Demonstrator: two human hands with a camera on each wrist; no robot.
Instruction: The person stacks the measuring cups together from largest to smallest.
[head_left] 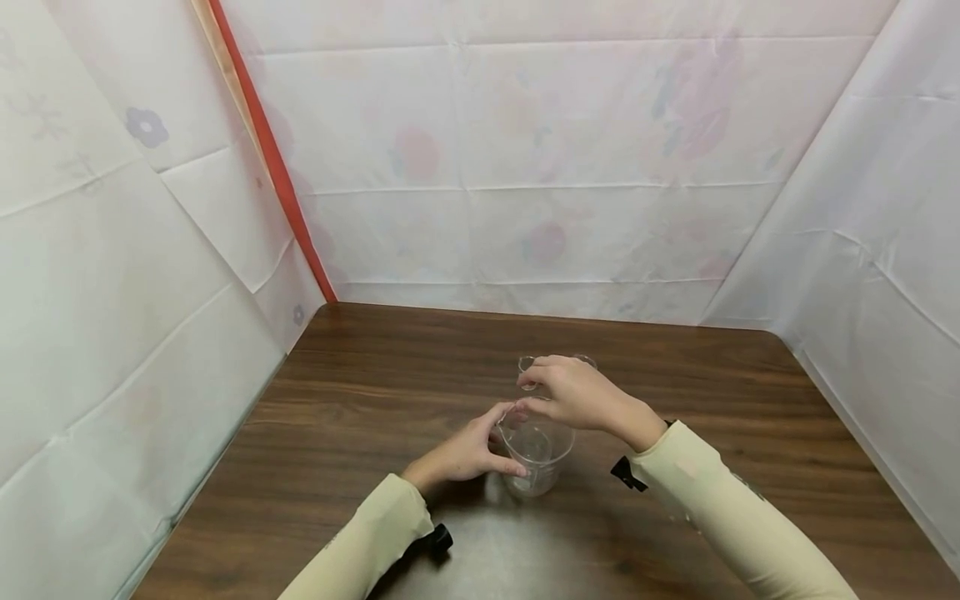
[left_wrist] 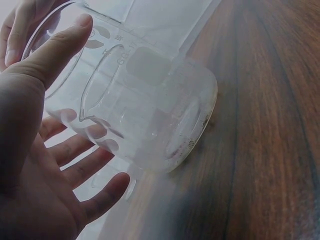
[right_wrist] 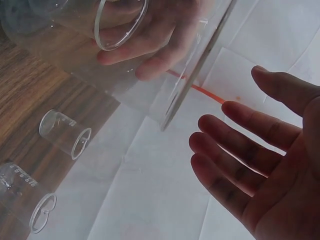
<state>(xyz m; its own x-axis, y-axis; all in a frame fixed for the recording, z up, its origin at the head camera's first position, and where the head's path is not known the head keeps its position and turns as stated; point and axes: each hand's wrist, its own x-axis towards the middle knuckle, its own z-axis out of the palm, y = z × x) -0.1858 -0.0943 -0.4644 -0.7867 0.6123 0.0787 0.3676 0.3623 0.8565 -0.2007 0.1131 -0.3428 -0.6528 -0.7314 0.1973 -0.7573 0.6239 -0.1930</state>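
A large clear glass beaker [head_left: 546, 478] stands upright on the table. My left hand [head_left: 468, 451] holds it from the left, thumb on the near side and fingers round the far side. Within it sits a smaller beaker [left_wrist: 102, 82], whose rim and spout show through the wall. My right hand [head_left: 579, 395] hovers at the large beaker's rim; in the right wrist view its fingers [right_wrist: 235, 145] are spread, relaxed and hold nothing. Behind that hand stand two small graduated beakers [right_wrist: 64, 134], partly hidden in the head view.
The brown wood-grain table [head_left: 360, 367] reaches back to a pale, patterned cloth wall [head_left: 480, 233]. Similar cloth hangs along both sides. A red strip [head_left: 277, 158] runs down the back left corner.
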